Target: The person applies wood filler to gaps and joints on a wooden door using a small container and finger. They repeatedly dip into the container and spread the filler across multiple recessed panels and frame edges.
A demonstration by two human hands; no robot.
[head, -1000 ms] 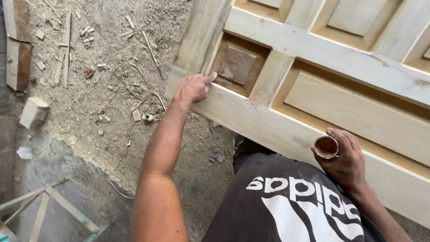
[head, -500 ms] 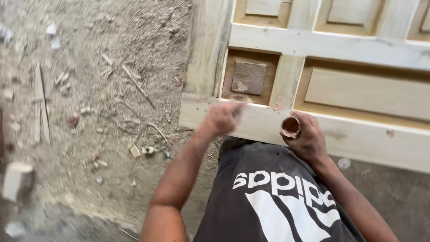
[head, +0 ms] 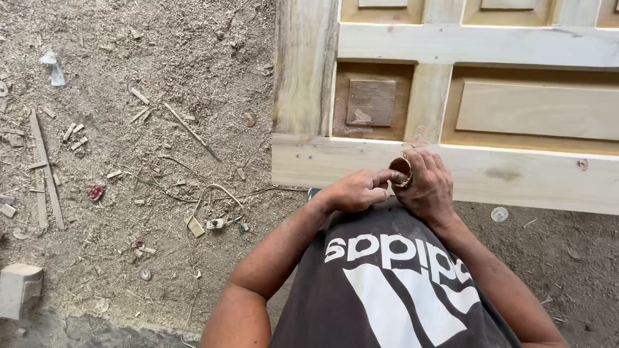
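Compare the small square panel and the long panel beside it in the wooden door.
The small square panel is darker brown and roughly square; the long panel is paler and stretches wide, running out of view at the right. The small square panel bears pale smears near its lower edge; the long panel looks clean. Both are raised blocks set in recessed frames of the wooden door, above the rail where the hands work.

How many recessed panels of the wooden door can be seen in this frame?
5. A small square-block panel above the hands, a wide panel to its right, and three cut off along the top edge. More may lie outside the view.
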